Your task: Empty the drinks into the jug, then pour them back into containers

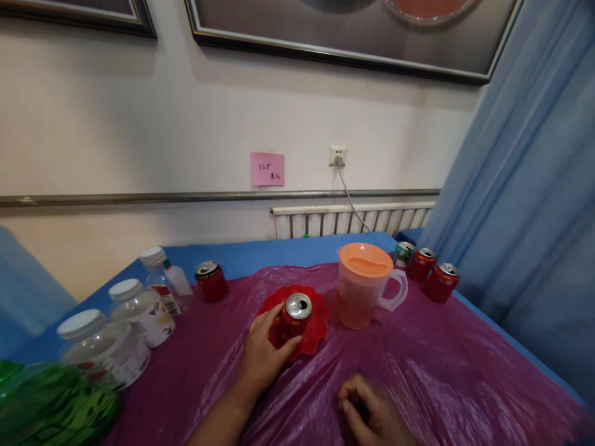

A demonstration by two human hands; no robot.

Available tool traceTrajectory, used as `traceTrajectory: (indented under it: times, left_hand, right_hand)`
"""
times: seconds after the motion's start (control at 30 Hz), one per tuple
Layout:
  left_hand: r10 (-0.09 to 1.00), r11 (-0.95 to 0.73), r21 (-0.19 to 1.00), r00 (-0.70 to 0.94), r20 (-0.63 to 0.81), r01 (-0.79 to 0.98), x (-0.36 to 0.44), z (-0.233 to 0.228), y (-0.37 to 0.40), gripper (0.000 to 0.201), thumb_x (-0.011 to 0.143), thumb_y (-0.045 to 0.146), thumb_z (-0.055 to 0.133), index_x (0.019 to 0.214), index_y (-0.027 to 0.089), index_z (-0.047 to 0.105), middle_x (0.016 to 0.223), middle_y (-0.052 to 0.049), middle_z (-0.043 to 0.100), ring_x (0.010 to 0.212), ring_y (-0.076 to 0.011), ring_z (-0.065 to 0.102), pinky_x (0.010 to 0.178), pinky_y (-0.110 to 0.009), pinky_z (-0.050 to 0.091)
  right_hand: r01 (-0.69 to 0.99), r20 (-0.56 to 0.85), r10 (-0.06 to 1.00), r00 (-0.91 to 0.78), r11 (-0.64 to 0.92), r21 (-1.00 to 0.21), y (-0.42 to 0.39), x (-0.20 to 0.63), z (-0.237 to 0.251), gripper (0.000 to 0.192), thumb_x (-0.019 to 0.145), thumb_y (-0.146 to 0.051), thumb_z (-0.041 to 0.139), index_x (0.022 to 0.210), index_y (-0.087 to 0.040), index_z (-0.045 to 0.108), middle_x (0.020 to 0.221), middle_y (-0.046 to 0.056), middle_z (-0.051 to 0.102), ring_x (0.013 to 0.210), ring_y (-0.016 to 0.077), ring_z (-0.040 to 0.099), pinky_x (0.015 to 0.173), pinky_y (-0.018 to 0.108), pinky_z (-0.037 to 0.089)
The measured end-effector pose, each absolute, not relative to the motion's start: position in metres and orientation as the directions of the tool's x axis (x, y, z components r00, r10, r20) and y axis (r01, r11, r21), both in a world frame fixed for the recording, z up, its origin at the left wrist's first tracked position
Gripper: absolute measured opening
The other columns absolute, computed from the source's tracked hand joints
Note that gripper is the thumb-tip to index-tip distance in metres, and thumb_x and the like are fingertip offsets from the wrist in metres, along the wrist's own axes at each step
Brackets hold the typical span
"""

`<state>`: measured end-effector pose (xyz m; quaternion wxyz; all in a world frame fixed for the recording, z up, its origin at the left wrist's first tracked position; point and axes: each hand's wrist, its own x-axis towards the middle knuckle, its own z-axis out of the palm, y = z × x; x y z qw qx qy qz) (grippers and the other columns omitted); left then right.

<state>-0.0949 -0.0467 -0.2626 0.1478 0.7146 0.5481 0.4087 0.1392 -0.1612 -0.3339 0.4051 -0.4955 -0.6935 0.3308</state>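
Observation:
My left hand point(266, 348) is wrapped around a red drink can point(297, 314) with an opened silver top. The can stands upright on a red plate with a wavy rim point(320, 331). My right hand point(372, 412) rests lower down, over the purple plastic sheet point(279, 412), with its fingers curled; whether anything is inside them is hidden. Just right of the plate is a clear pitcher point(357, 303) with an orange lid and a handle on its right side. Some liquid shows in its lower part.
At left stand a red can with a black rim point(211, 285), several clear jars with white lids point(102, 347) and a green plastic container point(56, 402). Back right are a green can point(403, 254) and two red cans point(441, 284). A blue curtain point(525, 167) hangs at right.

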Motion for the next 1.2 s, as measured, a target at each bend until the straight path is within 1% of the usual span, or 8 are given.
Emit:
traceTrajectory:
  times: [0.23, 0.43, 0.57, 0.63, 0.73, 0.9, 1.1, 1.2]
  left_hand:
    - [0.897, -0.373, 0.667, 0.069, 0.436, 0.645, -0.096, -0.267, -0.044, 0.063, 0.067, 0.033, 0.083, 0.127, 0.024, 0.065, 0.122, -0.01, 0.073, 0.112, -0.0318, 0.069, 0.1, -0.05, 0.053]
    - [0.897, -0.371, 0.683, 0.053, 0.438, 0.63, -0.095, -0.265, -0.046, 0.062, 0.067, 0.033, 0.083, 0.126, 0.024, 0.066, 0.122, -0.01, 0.074, 0.112, -0.032, 0.069, 0.099, -0.05, 0.055]
    - [0.899, -0.363, 0.69, 0.04, 0.436, 0.626, -0.096, -0.264, -0.05, 0.063, 0.068, 0.037, 0.082, 0.127, 0.023, 0.065, 0.124, -0.01, 0.073, 0.114, -0.0321, 0.069, 0.1, -0.05, 0.054]
    - [0.893, -0.381, 0.688, 0.054, 0.447, 0.617, -0.097, -0.264, -0.051, 0.065, 0.069, 0.041, 0.082, 0.129, 0.023, 0.064, 0.126, -0.011, 0.072, 0.115, -0.0318, 0.069, 0.101, -0.05, 0.054]
    - [0.876, -0.439, 0.677, 0.116, 0.467, 0.591, -0.098, -0.265, -0.051, 0.065, 0.07, 0.043, 0.08, 0.129, 0.023, 0.064, 0.128, -0.011, 0.072, 0.117, -0.0315, 0.069, 0.103, -0.048, 0.054]
    - [0.857, -0.501, 0.675, 0.2, 0.475, 0.542, -0.1, -0.266, -0.044, 0.06, 0.074, 0.045, 0.076, 0.129, 0.025, 0.064, 0.125, -0.009, 0.074, 0.113, -0.0305, 0.072, 0.101, -0.045, 0.056]
    - [0.86, -0.5, 0.675, 0.224, 0.458, 0.543, -0.098, -0.267, -0.04, 0.06, 0.072, 0.049, 0.076, 0.125, 0.023, 0.067, 0.121, -0.009, 0.077, 0.107, -0.0316, 0.074, 0.097, -0.044, 0.059]
    - [0.876, -0.482, 0.705, 0.26, 0.407, 0.521, -0.1, -0.273, -0.039, 0.073, 0.067, 0.053, 0.081, 0.132, 0.026, 0.064, 0.126, -0.008, 0.075, 0.111, -0.0324, 0.073, 0.1, -0.044, 0.058]
  right_hand:
    - [0.477, 0.296, 0.934, -0.198, 0.356, -0.804, -0.162, 0.137, -0.336, 0.014, 0.092, -0.026, 0.046, 0.088, -0.022, 0.059, 0.074, 0.002, 0.066, 0.065, 0.0145, 0.062, 0.063, 0.024, 0.047]
    - [0.467, 0.364, 0.927, -0.092, 0.364, -0.806, -0.164, 0.135, -0.327, 0.012, 0.093, -0.022, 0.048, 0.093, -0.023, 0.06, 0.078, 0.002, 0.068, 0.069, 0.0154, 0.065, 0.066, 0.025, 0.051]
    - [0.435, 0.421, 0.903, -0.08, 0.412, -0.801, -0.149, 0.133, -0.297, 0.032, 0.089, -0.019, 0.057, 0.121, -0.025, 0.061, 0.114, 0.008, 0.071, 0.104, 0.0216, 0.068, 0.093, 0.035, 0.054]
    - [0.438, 0.422, 0.905, -0.041, 0.396, -0.807, -0.133, 0.127, -0.281, 0.047, 0.087, -0.022, 0.063, 0.133, -0.026, 0.057, 0.133, 0.01, 0.065, 0.123, 0.0256, 0.061, 0.106, 0.044, 0.048]
    - [0.429, 0.379, 0.925, 0.018, 0.335, -0.839, -0.105, 0.11, -0.264, 0.067, 0.08, -0.027, 0.073, 0.142, -0.023, 0.051, 0.143, 0.012, 0.059, 0.134, 0.0299, 0.053, 0.113, 0.051, 0.041]
    - [0.371, 0.306, 0.951, 0.048, 0.267, -0.889, -0.075, 0.088, -0.25, 0.088, 0.063, -0.025, 0.085, 0.144, -0.02, 0.051, 0.138, 0.013, 0.062, 0.127, 0.0309, 0.058, 0.11, 0.049, 0.044]
    - [0.35, 0.34, 0.94, 0.038, 0.306, -0.886, -0.077, 0.088, -0.242, 0.078, 0.057, -0.022, 0.09, 0.13, -0.025, 0.063, 0.124, 0.006, 0.07, 0.114, 0.0284, 0.064, 0.102, 0.046, 0.049]
    - [0.369, 0.354, 0.933, 0.065, 0.307, -0.877, -0.087, 0.097, -0.235, 0.074, 0.056, -0.022, 0.091, 0.125, -0.024, 0.065, 0.12, 0.007, 0.071, 0.11, 0.0283, 0.065, 0.099, 0.046, 0.051]
